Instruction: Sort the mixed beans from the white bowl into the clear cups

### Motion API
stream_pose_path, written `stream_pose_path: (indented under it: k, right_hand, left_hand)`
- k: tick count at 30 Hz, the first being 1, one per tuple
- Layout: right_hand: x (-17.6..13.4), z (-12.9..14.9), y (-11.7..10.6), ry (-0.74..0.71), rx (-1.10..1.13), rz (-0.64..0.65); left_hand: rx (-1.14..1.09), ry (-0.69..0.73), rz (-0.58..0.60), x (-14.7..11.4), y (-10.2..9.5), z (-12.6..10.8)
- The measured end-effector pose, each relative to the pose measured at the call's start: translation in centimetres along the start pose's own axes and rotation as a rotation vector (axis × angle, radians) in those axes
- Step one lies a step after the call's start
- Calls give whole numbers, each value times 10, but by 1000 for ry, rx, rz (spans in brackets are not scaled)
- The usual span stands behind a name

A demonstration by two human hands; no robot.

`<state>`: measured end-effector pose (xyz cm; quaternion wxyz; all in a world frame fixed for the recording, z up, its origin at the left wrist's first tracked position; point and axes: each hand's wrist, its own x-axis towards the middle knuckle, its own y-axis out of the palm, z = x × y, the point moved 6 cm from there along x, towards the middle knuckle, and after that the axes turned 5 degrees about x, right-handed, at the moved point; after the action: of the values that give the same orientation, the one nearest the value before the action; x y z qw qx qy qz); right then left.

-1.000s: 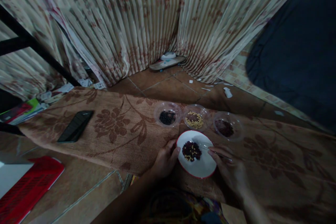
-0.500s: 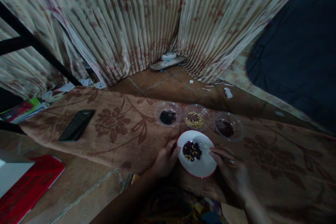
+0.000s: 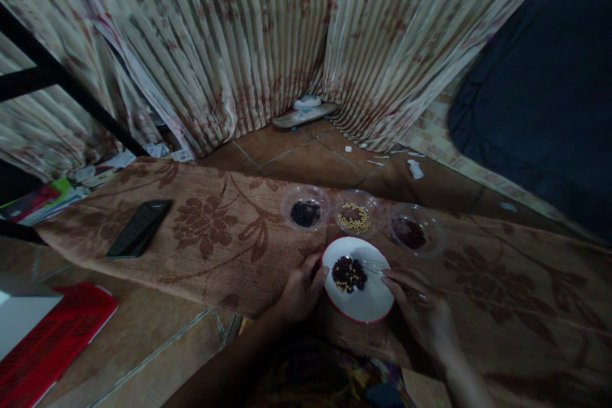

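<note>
A white plate with a red rim (image 3: 377,303) lies in front of me, with a pile of mixed dark and yellow beans (image 3: 349,274) toward its left side. My left hand (image 3: 303,290) grips the plate's left edge, thumb over the rim. In my right hand (image 3: 423,306), closed fingers hold thin metal tweezers (image 3: 374,266), whose tips reach over the plate by the right of the pile. Just beyond stand three clear plastic bowls: one with black beans (image 3: 305,213), one with yellow beans (image 3: 354,218), one with dark red beans (image 3: 408,233).
A brown flowered cloth (image 3: 268,255) covers the low table. A black phone (image 3: 139,228) lies on it at the left. Striped curtains (image 3: 268,32) hang behind, with a skateboard (image 3: 306,116) on the tiled floor. A red and white box (image 3: 57,338) sits at the lower left.
Almost nothing differs. Both hands, the plate and the tweezers keep nearly the same place, and the bowls have not moved.
</note>
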<state>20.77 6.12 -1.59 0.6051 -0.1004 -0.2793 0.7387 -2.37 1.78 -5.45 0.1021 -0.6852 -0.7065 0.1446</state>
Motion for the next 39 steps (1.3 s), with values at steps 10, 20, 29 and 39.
stream_pose_path:
  k: [10, 20, 29, 39]
  right_hand:
    - [2, 7, 5, -74, -20, 50]
    - [3, 13, 5, -84, -45, 42]
    - [1, 5, 2, -60, 15, -4]
    - [51, 46, 9, -35, 240, -260]
  left_hand:
    - [-15, 38, -29, 0, -2, -4]
    - [-26, 26, -17, 0, 0, -1]
    - [-25, 31, -10, 0, 0, -1]
    - [-23, 38, -5, -2, -1, -3]
